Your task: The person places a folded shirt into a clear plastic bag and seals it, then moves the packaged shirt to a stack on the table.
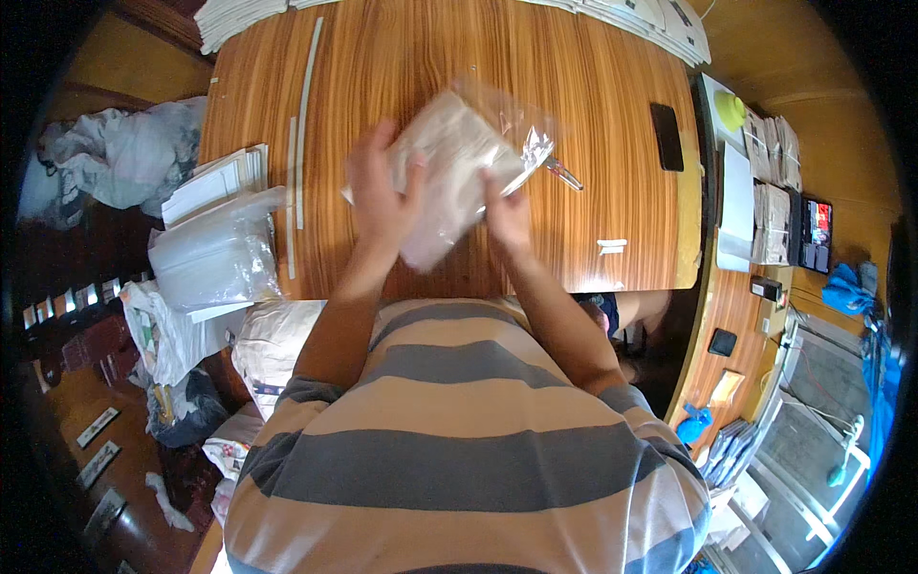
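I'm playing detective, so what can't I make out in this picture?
All in the head view:
Left hand: blur smears its fingertips.
Clear plastic bag: blur and shine hide details of the pale contents.
Metal tool: too small to name surely.
Upper-left paper stack: the top edge of the picture cuts it off.

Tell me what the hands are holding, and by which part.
A clear bag with pale contents: the left hand holds its left side, the right hand its near right edge. Blur hides the exact finger placement.
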Motion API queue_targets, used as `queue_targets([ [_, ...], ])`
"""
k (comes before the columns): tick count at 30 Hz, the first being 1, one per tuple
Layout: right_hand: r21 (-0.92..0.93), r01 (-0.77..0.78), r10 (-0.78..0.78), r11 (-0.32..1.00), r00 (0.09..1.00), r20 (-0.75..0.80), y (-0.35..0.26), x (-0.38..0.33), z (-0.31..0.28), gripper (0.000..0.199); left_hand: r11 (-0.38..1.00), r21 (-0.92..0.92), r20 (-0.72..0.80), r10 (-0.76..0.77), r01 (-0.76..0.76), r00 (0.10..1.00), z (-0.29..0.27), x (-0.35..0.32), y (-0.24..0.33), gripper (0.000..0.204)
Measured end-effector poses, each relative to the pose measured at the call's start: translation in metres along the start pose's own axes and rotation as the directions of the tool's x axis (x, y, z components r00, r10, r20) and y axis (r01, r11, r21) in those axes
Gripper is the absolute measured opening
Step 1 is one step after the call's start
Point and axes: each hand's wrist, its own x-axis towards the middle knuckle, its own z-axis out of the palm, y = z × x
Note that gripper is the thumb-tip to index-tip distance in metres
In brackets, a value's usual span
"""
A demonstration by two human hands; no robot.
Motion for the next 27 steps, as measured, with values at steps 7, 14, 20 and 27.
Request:
queue_targets([
  [7, -0.475, 0.147, 0.267, 0.867, 0.669, 0.694, -0.005, -0.054, -0.086, 0.032, 0.897, 0.428, 0.337, -0.051, -0.105, 0.94, 0.068, -0.058, 0.006, 0.059],
  [14, -0.478, 0.875, -0.34, 0.081, 0.475, 0.812, -0.043, 0.024, -0.073, 0.034, 0.865, 0.153, 0.673, 0.262, -0.477, 0.691, 0.041, 0.008, -0.064, 0.065],
  [20, -0.459, 0.887, -0.016, 0.049, 0.46, 0.888, -0.029, 0.051, -0.09, 0.033, 0.701, -0.019, 0.745, 0.485, -0.713, 0.457, 0.07, 0.003, -0.034, 0.053],
  [27, -0.409, 0.903, -0.111, 0.129, 0.423, 0.899, -0.025, 0.051, -0.105, 0.031, 0.739, -0.039, 0.73, 0.48, -0.672, 0.486, 0.083, -0.024, -0.027, 0.054],
])
